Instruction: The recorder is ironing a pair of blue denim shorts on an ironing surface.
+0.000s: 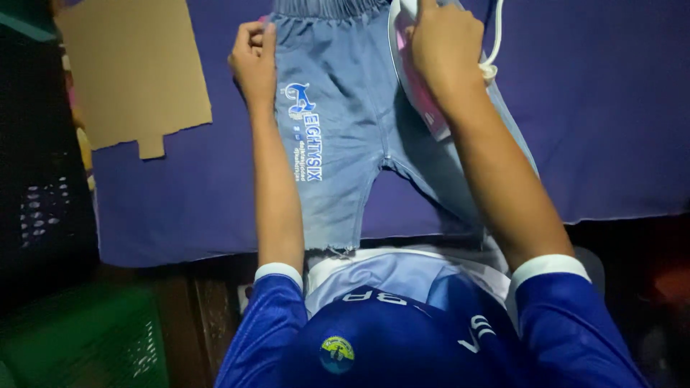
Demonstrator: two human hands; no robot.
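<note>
Denim shorts [345, 136] lay flat on a purple cloth [180, 201].
Left hand [253, 61] pinched the shorts' waist edge; right hand [445, 47] gripped an iron [417, 93] pressed on them.

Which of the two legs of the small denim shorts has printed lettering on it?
The leg beside the left hand: the denim shorts carry a blue and white print there. The other leg, under the iron, shows none.

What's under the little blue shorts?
The denim shorts lie flat on a purple cloth, which shows all around them. The left hand holds their edge; the right hand grips an iron. What lies beneath the cloth is hidden.
</note>
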